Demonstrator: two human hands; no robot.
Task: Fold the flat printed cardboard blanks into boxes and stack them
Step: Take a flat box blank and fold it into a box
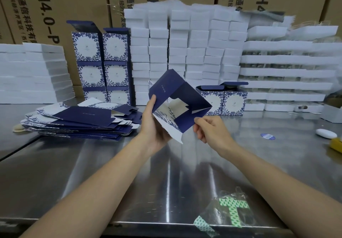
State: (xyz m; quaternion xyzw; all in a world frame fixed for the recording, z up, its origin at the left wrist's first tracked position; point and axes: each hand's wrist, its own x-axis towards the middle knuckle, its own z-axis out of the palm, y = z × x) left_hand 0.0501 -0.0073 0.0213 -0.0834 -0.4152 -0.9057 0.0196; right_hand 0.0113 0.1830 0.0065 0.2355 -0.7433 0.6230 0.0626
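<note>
We see the left hand (pixel 154 124) gripping a half-opened navy floral-printed cardboard blank (pixel 177 106) above the steel table (pixel 111 163), right of the flat blank pile (pixel 81 121); the right hand (pixel 209 129) pinches its lower corner.

Bright overhead light, table (pixel 166 173) glare, warped edges

Viewpoint: head-worn, above and behind both hands, left hand (pixel 154 126) and right hand (pixel 211 128).
Facing: forward, tilted down.
Nearness: close; forearms fill the foreground.
Shared views: only one.
</note>
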